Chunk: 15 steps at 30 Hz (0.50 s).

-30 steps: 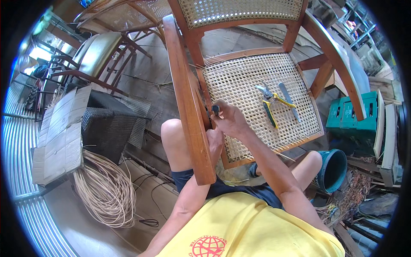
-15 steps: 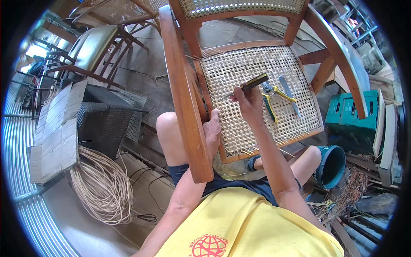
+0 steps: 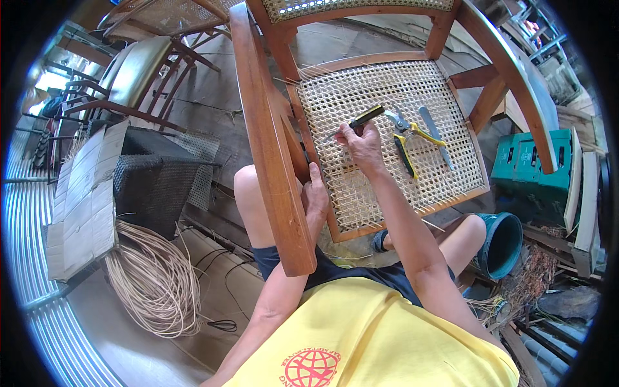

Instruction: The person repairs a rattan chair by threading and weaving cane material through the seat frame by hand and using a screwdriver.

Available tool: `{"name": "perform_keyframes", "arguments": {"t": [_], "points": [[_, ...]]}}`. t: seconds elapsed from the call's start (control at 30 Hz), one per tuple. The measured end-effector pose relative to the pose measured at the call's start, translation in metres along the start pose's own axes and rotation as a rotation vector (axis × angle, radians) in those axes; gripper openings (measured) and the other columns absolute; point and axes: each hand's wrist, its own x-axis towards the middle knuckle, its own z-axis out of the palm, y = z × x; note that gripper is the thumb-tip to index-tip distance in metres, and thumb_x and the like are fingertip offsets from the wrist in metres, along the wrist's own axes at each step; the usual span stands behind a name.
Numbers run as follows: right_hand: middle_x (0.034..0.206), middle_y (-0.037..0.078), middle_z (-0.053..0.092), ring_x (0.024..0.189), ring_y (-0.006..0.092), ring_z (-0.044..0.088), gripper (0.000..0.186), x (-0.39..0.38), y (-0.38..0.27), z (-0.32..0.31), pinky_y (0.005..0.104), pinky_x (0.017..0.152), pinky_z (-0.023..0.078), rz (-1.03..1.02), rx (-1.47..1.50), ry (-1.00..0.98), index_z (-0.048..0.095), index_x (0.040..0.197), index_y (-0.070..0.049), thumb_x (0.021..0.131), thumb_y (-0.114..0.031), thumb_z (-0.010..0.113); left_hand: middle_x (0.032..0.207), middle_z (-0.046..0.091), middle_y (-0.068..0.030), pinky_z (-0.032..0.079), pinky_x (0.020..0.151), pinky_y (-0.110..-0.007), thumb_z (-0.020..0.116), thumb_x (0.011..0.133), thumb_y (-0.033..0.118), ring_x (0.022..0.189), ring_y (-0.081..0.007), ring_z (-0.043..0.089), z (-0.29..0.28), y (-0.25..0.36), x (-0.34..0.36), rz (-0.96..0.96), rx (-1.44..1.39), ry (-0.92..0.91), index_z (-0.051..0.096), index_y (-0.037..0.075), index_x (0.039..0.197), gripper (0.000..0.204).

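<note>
A wooden chair (image 3: 271, 161) with a woven cane seat (image 3: 361, 193) stands before me. My right hand (image 3: 361, 145) is closed on a screwdriver-like tool (image 3: 366, 115) with a black and yellow handle, its thin metal tip over the seat's left part. My left hand (image 3: 314, 197) grips the seat's left frame beside the armrest, which hides part of my wrist. Open pruning shears (image 3: 406, 155) with yellow-edged handles and a flat steel blade (image 3: 436, 138) lie on the seat, right of my right hand. Loose cane ends stick out along the seat frame.
A cane coil (image 3: 151, 284) and cardboard (image 3: 87, 200) over dark woven furniture (image 3: 155, 174) are at left, with stacked chairs (image 3: 135, 71) behind. At right are a green crate (image 3: 529, 174), a bucket (image 3: 500, 245) and scrap wood (image 3: 583, 232). Corrugated metal (image 3: 45, 335) lines the left.
My right hand and tool have moved from the seat's left rail up onto the cane. My left hand, earlier partly behind the right, now shows on the frame. The chair appears slightly higher in view.
</note>
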Motion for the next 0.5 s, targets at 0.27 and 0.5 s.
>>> {"name": "perform_keyframes", "arguments": {"t": [0.27,0.5], "points": [[0.080,0.005,0.068,0.071,0.0119,0.068,0.019,0.025,-0.008,-0.005,0.0287,0.063,0.055,-0.061,-0.281,-0.061,0.057,0.104,-0.001,0.095,-0.012,0.070,0.103,0.066,-0.0102,0.043,0.094,-0.035,0.057,0.097,0.057,0.098,-0.0217,0.057,-0.005,0.002,-0.009,0.114,-0.060,-0.096,0.067,-0.006,0.114,0.065],[0.081,0.009,0.069,0.074,0.0157,0.070,0.021,0.014,-0.023,-0.001,0.0302,0.063,0.054,-0.291,-0.508,-0.205,0.054,0.105,0.001,0.094,-0.009,0.070,0.106,0.067,-0.0115,0.042,0.096,-0.035,0.058,0.097,0.056,0.101,-0.0226,0.058,-0.025,0.041,-0.039,-0.021,-0.296,-0.240,0.065,-0.009,0.113,0.067]]}}
